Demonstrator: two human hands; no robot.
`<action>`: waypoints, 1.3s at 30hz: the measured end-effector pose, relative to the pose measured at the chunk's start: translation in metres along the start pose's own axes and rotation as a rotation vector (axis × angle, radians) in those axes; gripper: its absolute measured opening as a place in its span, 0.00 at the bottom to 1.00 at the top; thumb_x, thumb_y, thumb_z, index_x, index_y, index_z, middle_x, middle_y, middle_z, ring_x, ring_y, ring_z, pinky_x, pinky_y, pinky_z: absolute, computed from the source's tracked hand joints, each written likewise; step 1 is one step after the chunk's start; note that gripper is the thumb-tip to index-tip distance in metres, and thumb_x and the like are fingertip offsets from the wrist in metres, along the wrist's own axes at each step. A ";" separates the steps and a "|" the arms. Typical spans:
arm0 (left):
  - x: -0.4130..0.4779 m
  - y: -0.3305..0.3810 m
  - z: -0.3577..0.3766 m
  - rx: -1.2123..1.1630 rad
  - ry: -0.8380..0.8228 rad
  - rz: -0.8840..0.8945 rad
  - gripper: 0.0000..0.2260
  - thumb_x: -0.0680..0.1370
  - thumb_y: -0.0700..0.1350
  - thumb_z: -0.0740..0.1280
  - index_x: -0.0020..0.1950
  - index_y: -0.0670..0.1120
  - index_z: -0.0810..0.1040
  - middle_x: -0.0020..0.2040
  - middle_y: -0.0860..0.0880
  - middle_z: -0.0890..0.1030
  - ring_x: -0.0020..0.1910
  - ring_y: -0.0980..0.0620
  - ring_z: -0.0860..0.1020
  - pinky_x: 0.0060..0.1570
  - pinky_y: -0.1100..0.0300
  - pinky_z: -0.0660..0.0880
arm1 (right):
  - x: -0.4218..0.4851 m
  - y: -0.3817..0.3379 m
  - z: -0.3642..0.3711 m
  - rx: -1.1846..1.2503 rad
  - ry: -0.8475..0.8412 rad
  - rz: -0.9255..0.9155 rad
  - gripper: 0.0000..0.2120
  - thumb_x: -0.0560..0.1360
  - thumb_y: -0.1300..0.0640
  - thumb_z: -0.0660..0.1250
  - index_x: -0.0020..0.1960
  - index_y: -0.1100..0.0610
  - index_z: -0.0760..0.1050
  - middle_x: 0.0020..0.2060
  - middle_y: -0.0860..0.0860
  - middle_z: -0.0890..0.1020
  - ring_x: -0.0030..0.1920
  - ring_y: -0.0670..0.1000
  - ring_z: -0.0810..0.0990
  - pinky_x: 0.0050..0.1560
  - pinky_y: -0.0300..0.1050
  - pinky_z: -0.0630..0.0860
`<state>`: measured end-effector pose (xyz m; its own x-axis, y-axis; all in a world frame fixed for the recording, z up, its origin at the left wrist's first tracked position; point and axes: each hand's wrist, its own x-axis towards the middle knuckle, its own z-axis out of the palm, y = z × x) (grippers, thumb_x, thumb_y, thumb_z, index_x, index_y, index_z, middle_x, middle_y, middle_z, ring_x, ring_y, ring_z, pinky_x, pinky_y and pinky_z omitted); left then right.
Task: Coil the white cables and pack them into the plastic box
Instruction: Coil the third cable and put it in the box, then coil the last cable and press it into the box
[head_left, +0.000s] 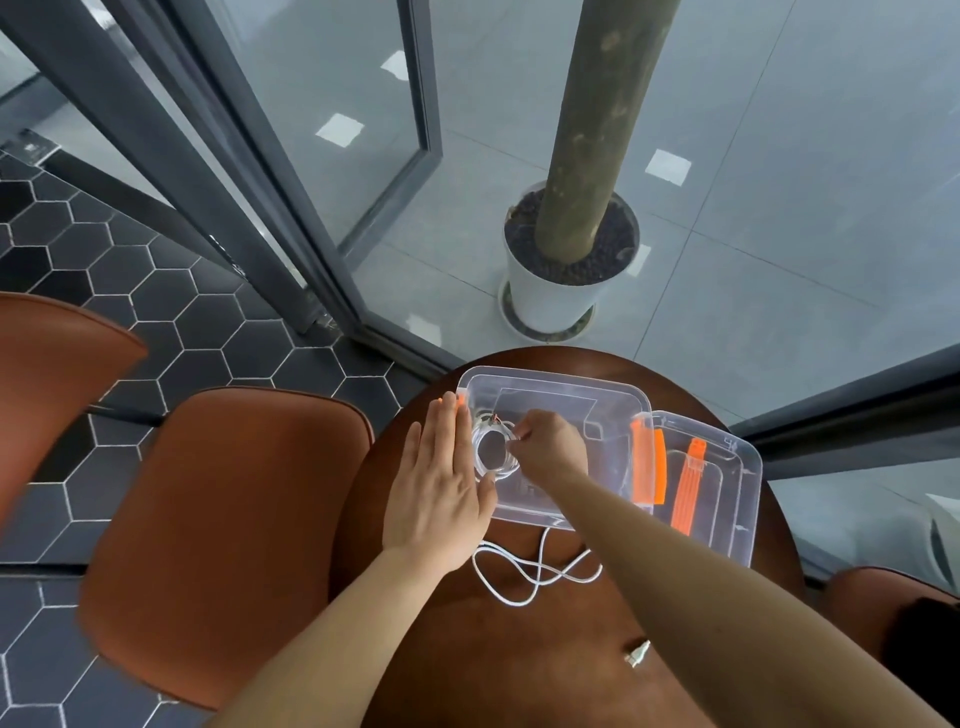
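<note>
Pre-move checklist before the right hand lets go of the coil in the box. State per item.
1. Coiled cable inside the plastic box: ok.
2. Right hand pinches the coil: ok.
3. Left hand lies flat along the box's left side, steadying it: ok.
4. Lid off, lying to the right of the box: ok.
5. Second cable coiled: not ok, it lies loose on the table in front of the box.
6. Coil will hold its shape once released: cannot tell.
</note>
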<state>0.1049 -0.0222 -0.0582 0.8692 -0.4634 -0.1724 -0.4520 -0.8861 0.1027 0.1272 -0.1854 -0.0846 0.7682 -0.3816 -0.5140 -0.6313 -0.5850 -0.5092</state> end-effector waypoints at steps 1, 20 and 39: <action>0.000 0.000 0.000 0.002 0.000 -0.001 0.35 0.80 0.59 0.43 0.81 0.40 0.38 0.83 0.39 0.42 0.82 0.42 0.45 0.79 0.45 0.55 | 0.000 0.000 0.000 -0.002 0.000 -0.006 0.08 0.72 0.58 0.72 0.51 0.52 0.84 0.48 0.51 0.86 0.49 0.55 0.84 0.49 0.44 0.78; -0.003 0.003 -0.009 0.014 -0.010 -0.014 0.37 0.82 0.58 0.54 0.82 0.39 0.43 0.83 0.39 0.46 0.82 0.41 0.49 0.78 0.44 0.58 | -0.011 0.000 -0.027 -0.017 0.005 -0.076 0.09 0.75 0.60 0.67 0.52 0.53 0.83 0.51 0.50 0.86 0.51 0.55 0.83 0.47 0.43 0.76; -0.103 0.031 -0.012 -0.148 0.131 -0.199 0.26 0.76 0.49 0.72 0.70 0.38 0.73 0.66 0.36 0.75 0.68 0.37 0.73 0.66 0.44 0.75 | -0.144 0.055 -0.099 0.384 0.122 -0.169 0.03 0.75 0.56 0.70 0.43 0.50 0.82 0.33 0.47 0.84 0.36 0.49 0.84 0.44 0.49 0.83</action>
<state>0.0040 -0.0019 -0.0254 0.9608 -0.2668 -0.0758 -0.2444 -0.9436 0.2232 -0.0071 -0.2337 0.0296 0.8568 -0.3983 -0.3276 -0.4713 -0.3471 -0.8108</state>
